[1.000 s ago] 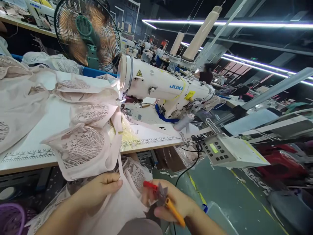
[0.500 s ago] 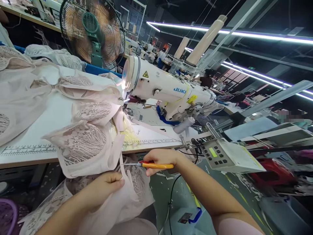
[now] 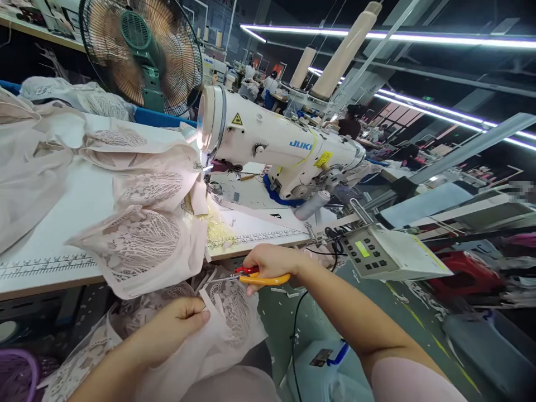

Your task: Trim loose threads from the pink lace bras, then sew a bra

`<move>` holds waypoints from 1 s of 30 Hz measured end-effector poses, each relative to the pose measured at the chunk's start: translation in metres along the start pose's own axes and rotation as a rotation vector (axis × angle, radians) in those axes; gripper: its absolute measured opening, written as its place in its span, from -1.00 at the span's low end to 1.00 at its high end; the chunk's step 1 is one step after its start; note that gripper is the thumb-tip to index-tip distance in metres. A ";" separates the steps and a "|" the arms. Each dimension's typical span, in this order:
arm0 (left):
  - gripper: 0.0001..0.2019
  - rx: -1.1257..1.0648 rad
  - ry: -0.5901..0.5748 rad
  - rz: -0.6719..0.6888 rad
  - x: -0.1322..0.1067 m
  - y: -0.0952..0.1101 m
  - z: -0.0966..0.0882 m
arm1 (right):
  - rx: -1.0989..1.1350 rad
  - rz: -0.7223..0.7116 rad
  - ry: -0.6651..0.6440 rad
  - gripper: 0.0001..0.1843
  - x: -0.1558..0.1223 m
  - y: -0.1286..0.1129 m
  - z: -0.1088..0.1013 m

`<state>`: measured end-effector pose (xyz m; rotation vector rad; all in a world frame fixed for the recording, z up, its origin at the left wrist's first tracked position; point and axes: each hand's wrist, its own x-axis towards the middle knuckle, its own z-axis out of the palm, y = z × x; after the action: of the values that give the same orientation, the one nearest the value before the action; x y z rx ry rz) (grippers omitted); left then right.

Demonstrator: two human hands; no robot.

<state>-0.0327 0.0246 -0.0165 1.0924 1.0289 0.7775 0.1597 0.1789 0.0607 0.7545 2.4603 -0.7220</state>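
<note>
My left hand (image 3: 184, 317) pinches the edge of a pale pink lace bra (image 3: 234, 307) that hangs over my lap. In my right hand (image 3: 270, 265) is a pair of scissors (image 3: 268, 279) with orange and red handles. Their blades point left, just above the held fabric and below the table edge. A second lace bra (image 3: 140, 245) droops over the table's front edge, its far end running toward the needle area of the white sewing machine (image 3: 259, 134). A short loose strap end dangles from that bra's corner, apart from the piece in my left hand.
More pale bras (image 3: 33, 167) cover the table (image 3: 79, 206) at left, with a fan (image 3: 142, 61) behind. A control box (image 3: 393, 251) juts out at right. Below stand a purple basket (image 3: 31, 363) and a translucent container (image 3: 322, 374). People work in the background.
The strap joining the table bra to the lap bra is now severed; the two pieces hang apart. The scissors have tilted slightly, and the whole view has shifted a little.
</note>
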 end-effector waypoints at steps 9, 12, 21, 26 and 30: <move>-0.76 0.458 0.276 0.464 -0.025 0.024 0.013 | 0.964 -0.406 0.370 -0.49 -0.008 -0.021 0.074; -0.73 0.552 0.386 0.541 -0.028 0.021 0.015 | 1.085 -0.348 0.453 -0.57 -0.007 -0.031 0.096; -0.59 0.955 0.135 0.621 -0.023 -0.003 0.021 | 0.399 0.211 0.622 -0.79 -0.012 -0.032 0.107; -0.77 0.884 0.168 0.437 -0.015 -0.009 0.032 | 0.475 0.253 0.616 -0.76 -0.019 -0.027 0.111; -0.81 0.740 0.488 0.192 -0.015 0.000 0.039 | 0.960 -0.061 0.576 -0.79 -0.027 -0.017 0.121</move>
<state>-0.0011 -0.0018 -0.0077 1.6927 1.7223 0.8613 0.2021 0.0844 -0.0096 1.3685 2.5295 -2.0021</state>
